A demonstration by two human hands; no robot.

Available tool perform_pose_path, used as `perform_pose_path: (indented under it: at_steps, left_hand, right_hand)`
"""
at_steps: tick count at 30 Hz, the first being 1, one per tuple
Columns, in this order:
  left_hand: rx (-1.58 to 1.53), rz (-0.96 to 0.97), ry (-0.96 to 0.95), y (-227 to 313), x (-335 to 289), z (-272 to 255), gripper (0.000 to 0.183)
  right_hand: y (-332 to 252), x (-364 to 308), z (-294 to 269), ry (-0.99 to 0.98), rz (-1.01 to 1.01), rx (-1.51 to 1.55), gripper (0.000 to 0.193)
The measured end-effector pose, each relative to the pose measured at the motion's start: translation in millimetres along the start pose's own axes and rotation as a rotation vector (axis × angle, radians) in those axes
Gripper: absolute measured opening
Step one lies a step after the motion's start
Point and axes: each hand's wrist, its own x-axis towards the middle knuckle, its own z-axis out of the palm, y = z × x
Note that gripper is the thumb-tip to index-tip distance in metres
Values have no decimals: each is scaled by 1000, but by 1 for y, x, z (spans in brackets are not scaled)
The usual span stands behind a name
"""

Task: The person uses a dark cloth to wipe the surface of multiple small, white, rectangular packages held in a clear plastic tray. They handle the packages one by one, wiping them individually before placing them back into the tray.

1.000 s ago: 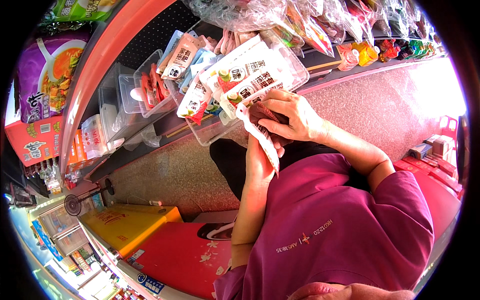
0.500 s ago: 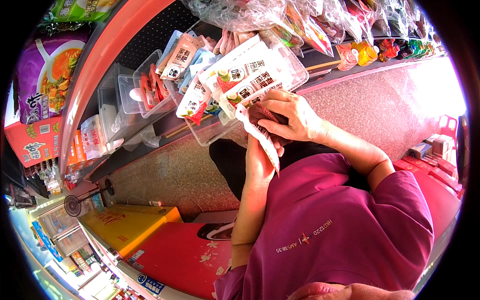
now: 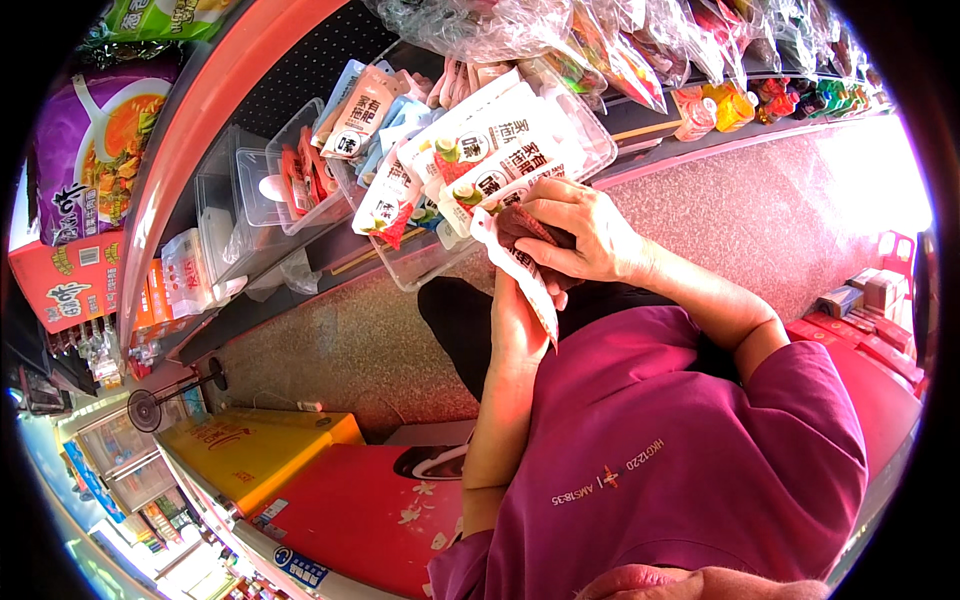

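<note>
In front of my chest my left hand (image 3: pixel 519 322) holds a white and red snack packet (image 3: pixel 518 268) from below; part of that hand is hidden behind it. My right hand (image 3: pixel 588 232) is closed on a folded brown cloth (image 3: pixel 522 226), which lies against the packet's upper side. Just beyond my hands, several similar white packets (image 3: pixel 510 140) with red and green pictures lie fanned across a clear plastic bin (image 3: pixel 408 272). More small pink and blue pouches (image 3: pixel 362 115) stand behind them.
To the left is a second clear bin (image 3: pixel 325 212) with red packets, beside a purple noodle packet (image 3: pixel 95 150). Plastic-wrapped goods (image 3: pixel 480 30) hang over the shelf. Small bottles (image 3: pixel 735 108) line it at right. A yellow box (image 3: pixel 255 450) and a red surface (image 3: pixel 365 520) are lower left.
</note>
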Motion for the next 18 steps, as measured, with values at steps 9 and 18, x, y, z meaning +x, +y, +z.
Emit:
perform_pose_path:
  at_steps: [9, 18]
  left_hand:
    - [-2, 24, -23, -3, 1, -2, 45]
    - [5, 24, 27, -4, -1, 4, 45]
  right_hand:
    - [3, -3, 0, -7, -17, 4, 31]
    - [6, -6, 1, 1, -25, 23, 31]
